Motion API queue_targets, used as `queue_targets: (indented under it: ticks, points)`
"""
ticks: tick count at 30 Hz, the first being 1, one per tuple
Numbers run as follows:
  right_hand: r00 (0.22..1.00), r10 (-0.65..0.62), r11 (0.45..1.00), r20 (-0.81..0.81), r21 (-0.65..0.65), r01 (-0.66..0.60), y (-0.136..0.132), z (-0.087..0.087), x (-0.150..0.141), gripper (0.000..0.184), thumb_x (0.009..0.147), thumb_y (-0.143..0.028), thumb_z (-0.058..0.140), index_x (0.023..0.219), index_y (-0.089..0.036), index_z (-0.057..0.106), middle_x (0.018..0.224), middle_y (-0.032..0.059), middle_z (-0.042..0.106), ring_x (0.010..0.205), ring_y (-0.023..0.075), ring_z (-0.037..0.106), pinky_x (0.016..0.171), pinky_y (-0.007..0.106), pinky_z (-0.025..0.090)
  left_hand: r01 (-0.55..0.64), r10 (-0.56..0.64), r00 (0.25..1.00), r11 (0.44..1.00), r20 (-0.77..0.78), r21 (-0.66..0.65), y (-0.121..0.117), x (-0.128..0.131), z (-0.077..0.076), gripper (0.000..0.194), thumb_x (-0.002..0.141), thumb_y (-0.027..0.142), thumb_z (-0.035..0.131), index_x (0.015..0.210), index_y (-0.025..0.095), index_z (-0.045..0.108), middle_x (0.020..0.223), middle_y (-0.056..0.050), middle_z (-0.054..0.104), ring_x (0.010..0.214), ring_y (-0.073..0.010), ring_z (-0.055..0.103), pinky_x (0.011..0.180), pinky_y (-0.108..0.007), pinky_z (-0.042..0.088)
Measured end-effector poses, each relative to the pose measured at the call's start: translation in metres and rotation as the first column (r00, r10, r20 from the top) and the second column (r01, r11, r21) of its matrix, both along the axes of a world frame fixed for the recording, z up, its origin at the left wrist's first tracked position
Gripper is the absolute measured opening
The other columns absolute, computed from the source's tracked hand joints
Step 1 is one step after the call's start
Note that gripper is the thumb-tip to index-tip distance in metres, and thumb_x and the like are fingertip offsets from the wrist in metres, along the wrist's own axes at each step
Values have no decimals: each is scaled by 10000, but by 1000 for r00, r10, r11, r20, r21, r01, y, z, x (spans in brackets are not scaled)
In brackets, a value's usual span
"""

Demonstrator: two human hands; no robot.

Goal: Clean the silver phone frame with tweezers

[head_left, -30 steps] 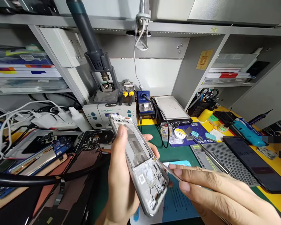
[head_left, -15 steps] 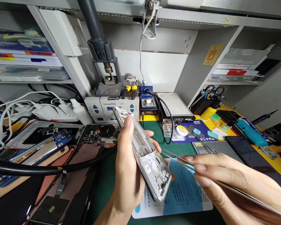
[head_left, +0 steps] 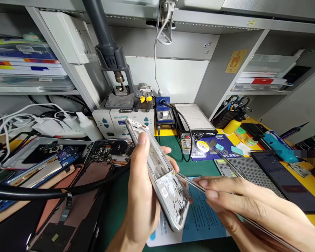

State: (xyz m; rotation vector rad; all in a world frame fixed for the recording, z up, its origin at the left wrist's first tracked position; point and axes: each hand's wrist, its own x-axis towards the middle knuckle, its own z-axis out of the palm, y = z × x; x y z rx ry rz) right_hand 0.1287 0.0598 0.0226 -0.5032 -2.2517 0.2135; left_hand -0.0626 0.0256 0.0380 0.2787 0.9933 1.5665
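My left hand is closed round a silver-grey phone frame, thumb along its near edge and fingertips showing behind the far edge. The frame is tilted, its inner side towards me, with a bare battery recess and a white label visible. Between the thumb and fingers of my right hand is a pair of thin metal tweezers. Their tips meet the frame's right edge near the middle; whether they grip anything there cannot be made out. Under both hands lies a blue and white printed card on the green mat.
Opened phones and parts crowd the left, with a thick black hose across them. A hot-air station and a soldering stand stand at the back. On the right lie a perforated plate and a dark phone.
My right hand has moved left, bringing the tweezer tips to the frame's edge and closing them together. The phone frame stays in my left hand, and the whole view has shifted slightly.
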Motion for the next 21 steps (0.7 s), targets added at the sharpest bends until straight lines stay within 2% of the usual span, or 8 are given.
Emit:
queue_targets:
  ticks: [2,5,9,13,18,21]
  points:
    - [1000,-15,1000,19,-12,15,0,-3,3,232,896,-98,724,1106,-192,759,1075,51,847,942,158,830,931,121,621,6,-6,1000,1000,13,-6,1,-1,-2,647,815,808,585,1010,192,608,727,-56,608,526,-209,588,437,-341,533]
    - [1000,25,1000,14,2,-25,5,-1,1,224,889,-86,713,1082,-190,761,1027,50,857,881,172,840,866,125,644,0,1,999,1000,36,-13,3,-2,-5,630,805,802,603,1001,203,601,719,-41,604,520,-190,590,452,-313,535]
    - [996,63,998,-65,-3,-64,11,6,-8,246,836,1,682,1003,-157,768,920,66,861,836,185,843,805,116,654,28,-26,998,999,51,-40,4,-4,-9,676,760,836,604,1027,215,619,726,-33,598,499,-229,612,412,-386,553]
    - [989,93,994,-112,-51,-99,9,7,-11,296,797,50,677,998,-143,776,925,77,860,843,200,843,797,143,669,47,-44,997,997,58,-56,6,-5,-10,693,741,851,597,1032,223,616,725,-31,596,485,-241,609,396,-420,556]
    - [976,24,995,-216,-92,-45,3,1,-12,299,795,46,710,982,-174,788,925,42,855,842,186,839,780,170,682,80,-75,996,989,46,-122,8,-5,-4,674,759,848,568,1004,220,596,717,-37,579,527,-239,606,425,-418,570]
    - [974,-11,994,-224,-112,-14,4,-2,-9,269,804,13,735,964,-197,785,923,18,843,841,171,829,798,178,676,76,-71,996,989,48,-129,8,-6,-3,672,770,848,560,1004,219,602,719,-37,585,533,-236,610,433,-399,560]
